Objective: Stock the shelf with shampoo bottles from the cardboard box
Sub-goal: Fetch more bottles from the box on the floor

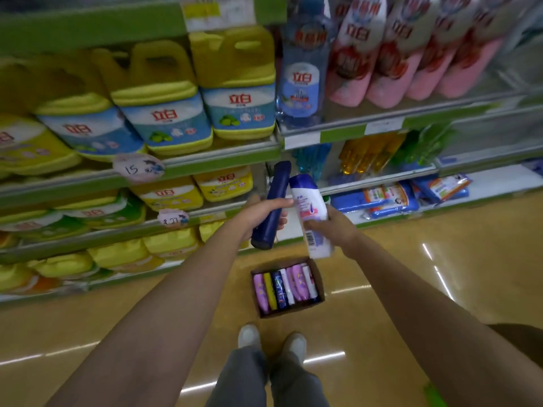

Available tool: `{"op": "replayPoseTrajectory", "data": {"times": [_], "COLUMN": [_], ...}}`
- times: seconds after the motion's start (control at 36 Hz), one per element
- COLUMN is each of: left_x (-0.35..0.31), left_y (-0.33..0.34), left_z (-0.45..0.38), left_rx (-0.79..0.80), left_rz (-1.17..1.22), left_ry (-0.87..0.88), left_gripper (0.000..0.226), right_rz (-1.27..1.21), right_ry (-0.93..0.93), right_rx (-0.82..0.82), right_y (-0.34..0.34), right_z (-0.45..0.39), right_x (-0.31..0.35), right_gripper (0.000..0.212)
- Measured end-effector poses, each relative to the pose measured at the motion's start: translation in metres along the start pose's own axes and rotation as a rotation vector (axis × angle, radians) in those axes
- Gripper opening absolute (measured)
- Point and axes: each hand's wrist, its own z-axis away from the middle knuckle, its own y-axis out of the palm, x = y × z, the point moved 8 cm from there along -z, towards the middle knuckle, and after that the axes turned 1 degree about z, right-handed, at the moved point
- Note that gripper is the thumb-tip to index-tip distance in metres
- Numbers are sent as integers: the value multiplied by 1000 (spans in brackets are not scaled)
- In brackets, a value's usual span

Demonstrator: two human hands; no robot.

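Observation:
My left hand (261,214) grips a dark blue shampoo bottle (276,188) around its middle, cap end pointing up toward the shelf. My right hand (330,227) holds a white shampoo bottle (308,204) with a blue cap, barcode side facing me. The two bottles are side by side in front of the shelf (379,179). Below them on the floor sits an open cardboard box (320,284) with several purple, yellow, blue and white bottles lying in it.
Yellow detergent jugs (164,113) fill the shelves on the left. Pink refill pouches (382,69) and a clear blue bottle (302,77) stand on the upper right shelf. Blue packets (390,198) lie on the low right shelf. My feet (273,339) stand just behind the box.

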Motion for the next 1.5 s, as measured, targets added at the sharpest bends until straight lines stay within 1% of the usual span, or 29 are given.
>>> {"op": "replayPoseTrajectory", "data": {"times": [0.06, 0.14, 0.25, 0.36, 0.42, 0.44, 0.5, 0.53, 0.61, 0.69, 0.78, 0.89, 1.0, 1.06, 1.19, 1.31, 1.42, 1.5], "left_x": [-18, -43, -76, -106, -121, -129, -145, -154, -180, -205, -228, -253, -278, -289, -316, -336, -357, -369], "left_y": [1, 6, 10, 22, 21, 20, 15, 14, 18, 13, 7, 5, -5, -10, -25, -33, -46, -55], "left_z": [4, 12, 26, 43, 52, 57, 66, 70, 85, 100, 114, 129, 140, 143, 147, 148, 150, 149], "left_rx": [-7, 0, -17, 40, 30, 14, -34, -46, -31, -78, -123, -128, -145, -154, -184, -216, -300, -340], "left_rz": [48, 82, 113, 168, 143, 119, 84, 79, 83, 41, 7, 14, 40, 35, 16, 34, 23, -6], "left_ry": [44, 79, 130, 151, 197, 230, 296, 329, 415, 509, 572, 624, 661, 691, 726, 780, 844, 868], "left_gripper": [53, 37, 15, 18, 14, 15, 30, 31, 16, 18, 24, 32, 36, 34, 33, 38, 53, 52], "right_rz": [-31, -67, -156, -244, -287, -306, -330, -336, -320, -277, -238, -224, -230, -229, -191, -148, -160, -161], "right_ry": [-61, -120, -205, -260, -315, -348, -392, -399, -432, -463, -489, -518, -512, -541, -574, -598, -634, -640], "right_rx": [0, 9, 31, 97, 142, 157, 183, 187, 171, 139, 106, 81, 63, 56, 6, -36, -73, -96], "right_y": [-7, -18, -31, -35, -37, -38, -41, -43, -52, -62, -71, -76, -81, -82, -84, -86, -89, -90], "right_z": [7, 18, 30, 41, 47, 49, 56, 59, 67, 77, 88, 95, 96, 95, 93, 89, 81, 76], "right_x": [25, 56, 95, 126, 143, 150, 164, 170, 189, 211, 232, 259, 285, 300, 327, 346, 365, 377], "right_gripper": [24, 23, 32, 43, 49, 44, 32, 29, 27, 29, 29, 31, 45, 47, 46, 39, 42, 38]}}
